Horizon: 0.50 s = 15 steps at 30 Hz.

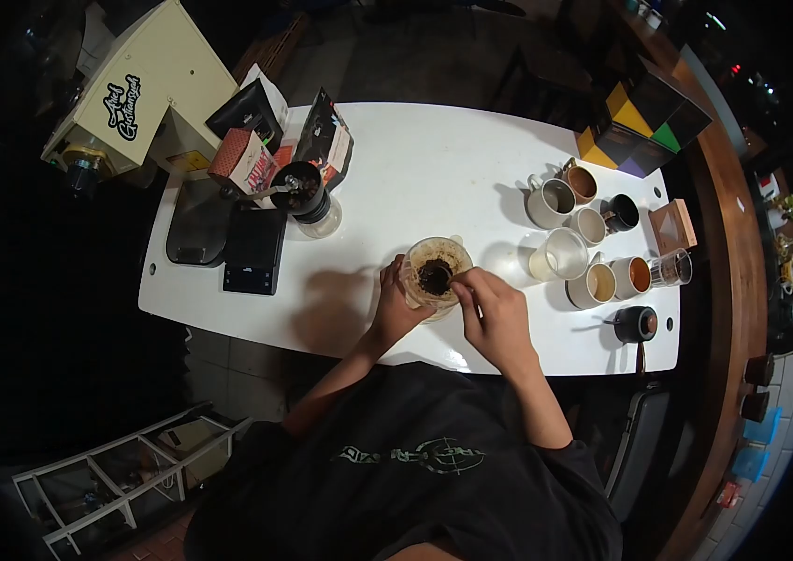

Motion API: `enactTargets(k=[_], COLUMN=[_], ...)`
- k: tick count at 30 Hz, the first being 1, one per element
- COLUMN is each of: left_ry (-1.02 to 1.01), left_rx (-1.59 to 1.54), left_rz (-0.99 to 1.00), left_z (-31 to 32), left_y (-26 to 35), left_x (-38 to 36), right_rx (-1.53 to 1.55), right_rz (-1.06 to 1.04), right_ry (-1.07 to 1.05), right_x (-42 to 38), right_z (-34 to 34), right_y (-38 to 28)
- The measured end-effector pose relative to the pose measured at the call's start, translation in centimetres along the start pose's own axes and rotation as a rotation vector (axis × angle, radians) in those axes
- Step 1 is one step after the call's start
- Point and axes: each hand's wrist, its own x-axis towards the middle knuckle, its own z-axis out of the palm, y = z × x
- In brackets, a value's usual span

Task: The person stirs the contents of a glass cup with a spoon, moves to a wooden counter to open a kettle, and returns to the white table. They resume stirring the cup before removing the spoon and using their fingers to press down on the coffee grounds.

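Near the table's front edge, a coffee dripper (410, 285) holds a paper coffee filter (436, 249) with dark wet grounds (435, 278) at its bottom. My left hand (400, 313) is wrapped around the dripper's left side, thumb toward the front. On the right side, my right hand (497, 316) is closed in a pinch at the filter's rim; the fingertips are partly hidden. What stands under the dripper is mostly hidden by it and my hands.
Leftward stand a hand grinder (303, 192), a black scale (254, 252), coffee bags (325, 138) and a cream machine (144, 98). At right are several cups (593, 286), a clear glass server (559, 254), a small black pot (636, 324) and a colourful box (644, 122) on the white table (443, 159).
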Motion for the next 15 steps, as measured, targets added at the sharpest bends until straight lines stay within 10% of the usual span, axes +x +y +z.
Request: enactTargets(k=[15], left_ry=[0.02], left_rx=[-0.12], left_rz=[-0.017], left_z=[-0.2], left_y=[1.5], left_x=[0.3], right_rx=[-0.023], right_rz=[0.063], right_ry=[0.08], right_x=[-1.3], right_z=[-0.5], right_y=[-1.5])
